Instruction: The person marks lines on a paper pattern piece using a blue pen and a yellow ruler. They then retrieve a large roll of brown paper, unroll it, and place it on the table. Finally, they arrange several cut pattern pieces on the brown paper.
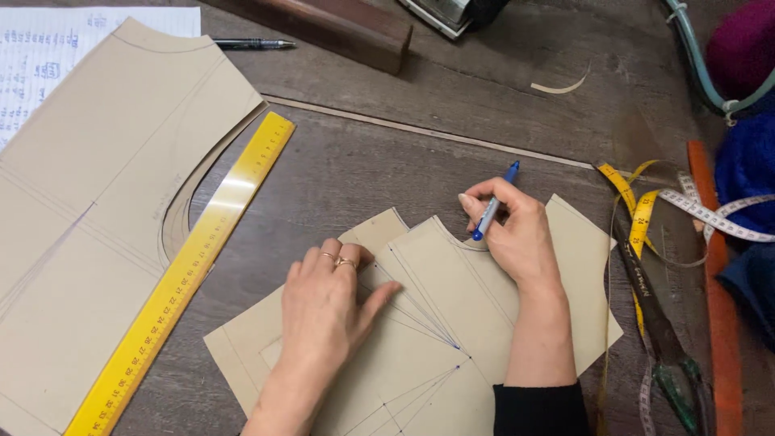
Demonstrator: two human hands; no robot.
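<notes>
My right hand [517, 234] grips a blue pen [492, 203], its tip touching the curved top edge of a small tan paper pattern piece [428, 323]. My left hand [327, 311] lies flat on this piece, fingers spread, rings on two fingers. Thin pencil lines fan across the piece under and beside my left hand. A second tan piece [585, 266] lies beneath it to the right.
A large tan pattern piece [89, 226] covers the left side, with a yellow ruler [190, 270] along its edge. Scissors [658, 323] and a yellow tape measure [646, 210] lie at the right. A black pen [250, 44], wooden block [339, 28] and notebook page [32, 56] sit at the back.
</notes>
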